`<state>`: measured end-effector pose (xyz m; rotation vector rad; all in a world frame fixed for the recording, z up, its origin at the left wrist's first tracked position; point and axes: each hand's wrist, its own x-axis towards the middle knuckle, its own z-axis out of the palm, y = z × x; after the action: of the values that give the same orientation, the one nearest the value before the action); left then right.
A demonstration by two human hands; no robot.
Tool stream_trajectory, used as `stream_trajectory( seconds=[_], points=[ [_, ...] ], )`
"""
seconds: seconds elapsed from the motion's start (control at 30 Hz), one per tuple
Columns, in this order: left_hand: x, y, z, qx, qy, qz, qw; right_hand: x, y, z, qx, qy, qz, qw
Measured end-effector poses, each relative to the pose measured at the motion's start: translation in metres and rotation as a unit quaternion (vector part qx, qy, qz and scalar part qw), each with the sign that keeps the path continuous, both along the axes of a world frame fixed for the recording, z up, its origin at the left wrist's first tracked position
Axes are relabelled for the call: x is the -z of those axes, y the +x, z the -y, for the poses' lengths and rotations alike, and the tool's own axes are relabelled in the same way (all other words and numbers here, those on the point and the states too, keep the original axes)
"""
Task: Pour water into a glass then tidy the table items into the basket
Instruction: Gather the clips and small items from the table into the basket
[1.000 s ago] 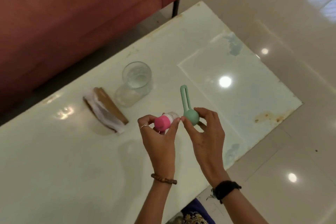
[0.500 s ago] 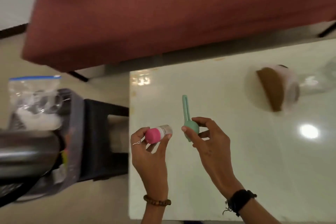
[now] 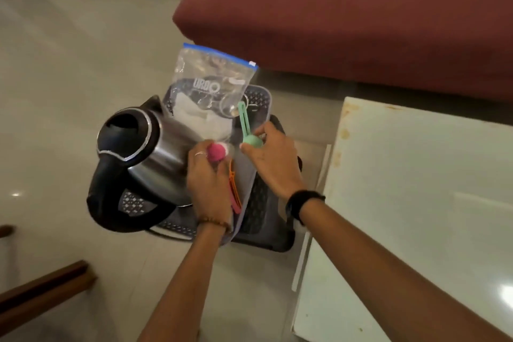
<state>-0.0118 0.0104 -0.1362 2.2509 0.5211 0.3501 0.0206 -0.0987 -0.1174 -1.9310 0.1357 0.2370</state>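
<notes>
A grey perforated basket sits on a dark stool left of the white table. Inside it lie a steel kettle with a black handle, a clear zip bag and orange and pink strips. My left hand is over the basket, shut on a small bottle with a pink cap. My right hand is beside it over the basket, shut on a green looped tool held upright. The glass is out of view.
A dark red sofa runs along the back, close behind the basket and table. Tiled floor lies to the left. A wooden furniture edge shows at the bottom left.
My view swung left from the table to the basket. Both hands carried the pink-capped bottle and the green tool from above the table to over the basket.
</notes>
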Motion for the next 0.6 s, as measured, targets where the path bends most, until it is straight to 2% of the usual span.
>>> stream_trajectory(
  seconds=[0.07, 0.13, 0.27, 0.43, 0.6],
  points=[
    [0.007, 0.015, 0.002, 0.038, 0.026, -0.010, 0.999, 0.006, 0.015, -0.010, -0.018, -0.066, -0.010, 0.998],
    [0.014, 0.026, 0.004, 0.058, 0.061, -0.057, 0.995, 0.010, 0.025, -0.018, -0.041, -0.150, 0.007, 0.988],
    [0.024, 0.039, 0.003, 0.053, 0.075, -0.128, 0.987, 0.018, 0.036, -0.033, -0.111, -0.331, 0.062, 0.935],
    [0.024, 0.048, 0.004, 0.071, 0.090, -0.143, 0.983, 0.027, 0.046, -0.037, -0.132, -0.408, 0.087, 0.899],
    [0.027, 0.046, 0.002, 0.085, 0.089, -0.171, 0.978, 0.035, 0.039, -0.024, -0.192, -0.435, 0.101, 0.874]
  ],
)
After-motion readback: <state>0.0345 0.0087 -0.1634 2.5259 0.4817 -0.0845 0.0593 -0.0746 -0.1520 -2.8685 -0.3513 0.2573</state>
